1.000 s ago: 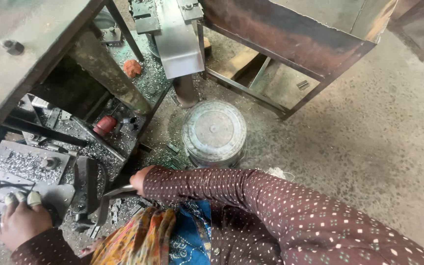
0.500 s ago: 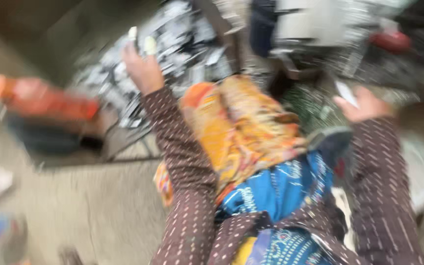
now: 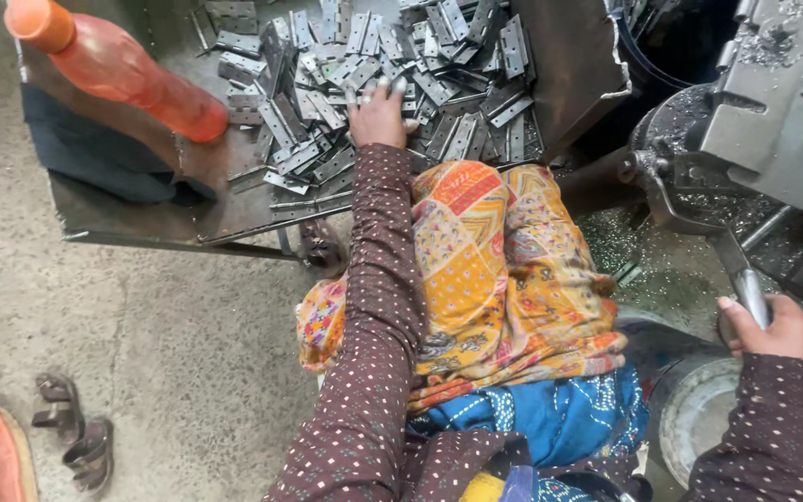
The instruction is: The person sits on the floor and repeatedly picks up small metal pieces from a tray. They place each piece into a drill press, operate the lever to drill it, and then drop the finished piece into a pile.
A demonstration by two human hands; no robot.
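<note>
the person sits low on the concrete floor (image 3: 188, 353), a patterned orange and yellow cloth (image 3: 504, 270) draped over the lap. the left hand (image 3: 378, 116) reaches out onto a dark metal tray table (image 3: 141, 214) and rests palm down, fingers spread, on a heap of small grey metal hinge plates (image 3: 401, 56); i cannot tell whether any plate is pinched under it. the right hand (image 3: 778, 330) is closed around the metal lever handle (image 3: 745, 279) of a grey press machine (image 3: 773, 102), whose base is dusted with metal shavings. an orange plastic bottle (image 3: 123, 70) lies tilted on the tray's left side, touching the edge of the heap. a pair of sandals (image 3: 72, 432) sits on the floor, well apart from the tray.
</note>
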